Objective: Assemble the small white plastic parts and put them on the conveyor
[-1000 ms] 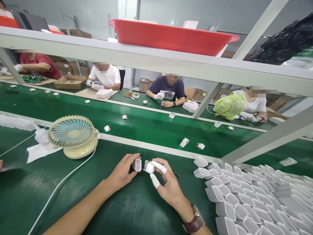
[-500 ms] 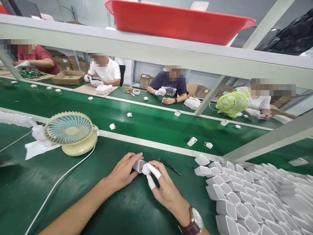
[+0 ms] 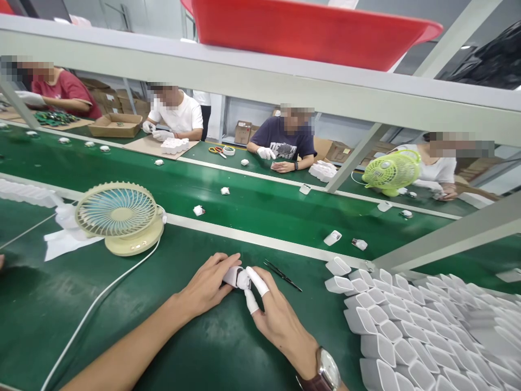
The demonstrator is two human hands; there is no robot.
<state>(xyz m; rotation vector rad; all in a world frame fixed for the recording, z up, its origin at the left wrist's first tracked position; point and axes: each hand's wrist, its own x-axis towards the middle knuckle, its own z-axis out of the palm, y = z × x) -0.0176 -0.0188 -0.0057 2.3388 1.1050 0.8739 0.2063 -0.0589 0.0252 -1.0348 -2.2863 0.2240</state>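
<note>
My left hand (image 3: 210,282) grips a hollow white plastic housing (image 3: 231,276) between thumb and fingers, its open end facing right. My right hand (image 3: 274,304), with white finger cots on thumb and index finger, pinches a small rounded white part (image 3: 243,279) at that open end. A dark piece shows between the part and the housing; how far it sits inside I cannot tell. Just beyond my right hand, black tweezers (image 3: 284,275) lie on the green table (image 3: 203,347).
Many white housings (image 3: 407,326) stand packed at the right. A cream fan (image 3: 122,214) with a white cable (image 3: 101,298) is at the left. Beyond runs a green conveyor (image 3: 260,209) carrying small white parts. Co-workers sit across it. A red tray (image 3: 313,35) rests on the shelf overhead.
The white part now sits closer against the housing's mouth, with less of the opening showing. Pieces on the conveyor have shifted to the right. Both hands stay in nearly the same place.
</note>
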